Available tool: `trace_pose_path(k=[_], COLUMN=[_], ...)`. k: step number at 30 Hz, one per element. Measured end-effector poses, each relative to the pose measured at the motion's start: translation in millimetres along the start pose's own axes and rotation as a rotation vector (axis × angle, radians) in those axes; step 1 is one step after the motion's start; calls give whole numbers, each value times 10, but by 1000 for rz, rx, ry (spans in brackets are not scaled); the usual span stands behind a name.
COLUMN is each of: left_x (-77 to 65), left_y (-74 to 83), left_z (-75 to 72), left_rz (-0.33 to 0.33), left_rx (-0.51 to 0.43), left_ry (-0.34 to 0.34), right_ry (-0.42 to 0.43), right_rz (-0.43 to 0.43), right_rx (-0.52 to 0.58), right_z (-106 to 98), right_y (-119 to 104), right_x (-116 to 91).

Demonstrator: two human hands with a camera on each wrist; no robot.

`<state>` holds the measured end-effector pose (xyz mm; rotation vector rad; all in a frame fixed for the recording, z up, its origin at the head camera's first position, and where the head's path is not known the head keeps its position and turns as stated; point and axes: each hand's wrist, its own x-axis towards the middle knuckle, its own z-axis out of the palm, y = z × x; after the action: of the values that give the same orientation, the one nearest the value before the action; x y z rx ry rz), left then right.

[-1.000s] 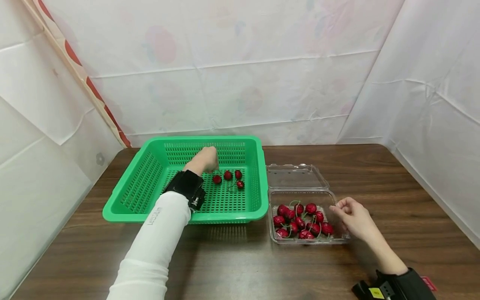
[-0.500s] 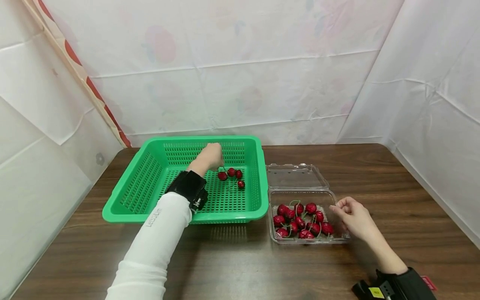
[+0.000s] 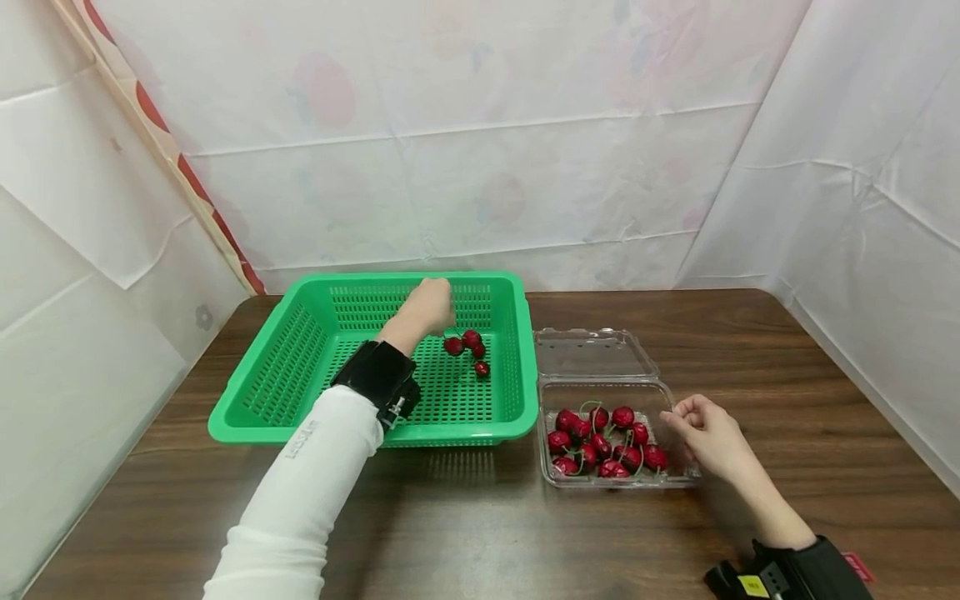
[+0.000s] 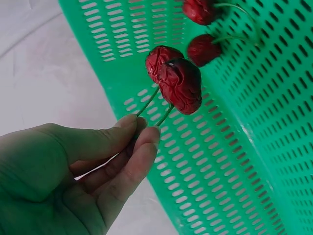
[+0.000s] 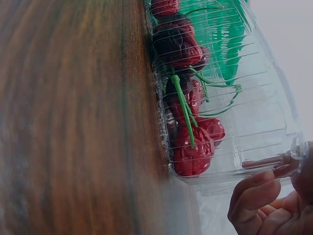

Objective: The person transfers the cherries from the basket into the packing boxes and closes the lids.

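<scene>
Over the green basket (image 3: 450,433), my left hand (image 3: 423,310) pinches the thin green stems of two dark red cherries (image 4: 181,87) between thumb and fingers. In the left wrist view both fruits look wrinkled and overlap, apart from two more cherries (image 4: 201,50) inside the basket. My right hand (image 3: 712,442) pinches the right rim of a clear plastic clamshell box (image 3: 622,483) with thumb and finger. Several red cherries (image 5: 193,152) with stems lie in that box. Seen from the head, the left fingertips are hidden behind the hand.
The box's clear lid (image 3: 592,354) lies folded back, away from the person. Box and basket stand side by side on a brown wooden table (image 3: 450,533). White sheets (image 3: 480,167) hang behind and at both sides.
My left hand has shifted a little right and away from the person, rising slightly, and the pinched cherries have moved with it. The right hand stays on the box rim.
</scene>
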<state>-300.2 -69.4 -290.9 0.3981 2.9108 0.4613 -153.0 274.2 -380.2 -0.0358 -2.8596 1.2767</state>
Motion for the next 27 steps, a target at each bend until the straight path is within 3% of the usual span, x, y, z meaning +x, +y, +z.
trace_pose_path(k=[9, 22, 27], left_x=[-135, -424, -517], left_y=[169, 346, 427], left_z=[-90, -208, -262], left_rz=[101, 140, 177], left_rx=[-35, -149, -154], left_ry=[88, 236, 258], right_ry=[-1, -12, -5], right_rz=[1, 9, 7], right_rx=[-8, 5, -4], right_z=[-11, -5, -25], right_y=[2, 11, 11], right_x=[3, 9, 12])
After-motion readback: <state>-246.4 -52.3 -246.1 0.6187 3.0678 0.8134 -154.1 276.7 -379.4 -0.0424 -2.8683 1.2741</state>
